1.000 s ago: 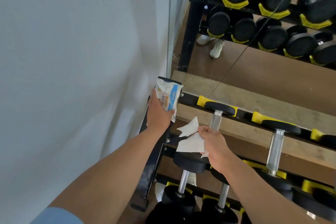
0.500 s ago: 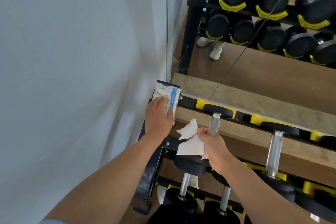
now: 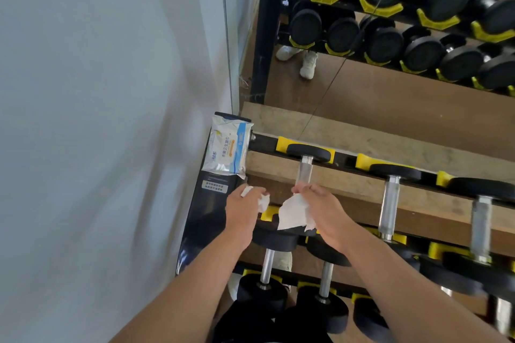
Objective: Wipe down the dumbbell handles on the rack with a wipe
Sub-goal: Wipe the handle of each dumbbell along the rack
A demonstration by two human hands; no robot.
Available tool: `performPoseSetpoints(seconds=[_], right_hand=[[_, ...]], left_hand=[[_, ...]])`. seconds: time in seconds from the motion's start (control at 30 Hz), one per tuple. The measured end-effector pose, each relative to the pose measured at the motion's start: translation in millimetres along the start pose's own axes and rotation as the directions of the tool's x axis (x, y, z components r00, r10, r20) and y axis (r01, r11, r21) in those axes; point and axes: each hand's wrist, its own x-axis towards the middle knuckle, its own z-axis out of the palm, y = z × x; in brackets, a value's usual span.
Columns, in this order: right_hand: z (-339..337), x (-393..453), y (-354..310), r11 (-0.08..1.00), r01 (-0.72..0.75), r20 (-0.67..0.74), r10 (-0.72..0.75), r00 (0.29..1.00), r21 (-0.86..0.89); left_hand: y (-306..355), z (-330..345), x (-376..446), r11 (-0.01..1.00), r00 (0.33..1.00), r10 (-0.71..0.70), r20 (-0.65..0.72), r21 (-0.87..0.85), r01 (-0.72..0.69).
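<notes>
I am holding a white wipe (image 3: 292,214) between my two hands, which are hovering a little apart over the near left end of the dumbbell rack (image 3: 207,220). My right hand (image 3: 324,213) is pinching the larger, hanging sheet at its top edge, and my left hand (image 3: 242,213) is gripping a smaller crumpled bit of white wipe at its fingertips; I cannot tell whether the two pieces are joined. Just beyond my right hand, the chrome handle of the leftmost upper dumbbell (image 3: 305,171) is running away from me to its black far head in a yellow cradle. More dumbbells are sitting to the right along that shelf and on the lower shelf beneath my wrists. The wipes packet (image 3: 228,147) is lying on the rack's far left corner, beside the white wall (image 3: 97,120). A mirror (image 3: 390,36) is standing behind the rack.
</notes>
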Motion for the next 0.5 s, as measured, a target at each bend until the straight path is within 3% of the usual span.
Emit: performPoseSetpoints(seconds=[0.13, 0.23, 0.37, 0.5], right_hand=[[-16.1, -4.2, 6.9, 0.976, -0.098, 0.038, 0.092, 0.995, 0.195], [-26.3, -10.4, 10.2, 0.97, -0.043, 0.097, 0.02, 0.995, 0.238], [-39.8, -10.3, 14.2, 0.972, -0.028, 0.244, -0.031, 0.969, 0.235], [-54.8, -7.8, 15.3, 0.979, -0.006, 0.296, -0.056, 0.953, 0.203]], left_hand=[[3.9, -1.5, -6.9, 0.987, 0.988, 0.129, 0.085, 0.084, -0.136], [3.3, 3.7, -17.1, 0.959, 0.985, 0.035, 0.171, 0.272, -0.081], [-3.6, 10.1, -22.4, 0.962, 0.909, -0.223, 0.352, 0.228, 0.148], [-2.8, 13.6, -26.3, 0.985, 0.872, -0.163, 0.462, 0.029, 0.169]])
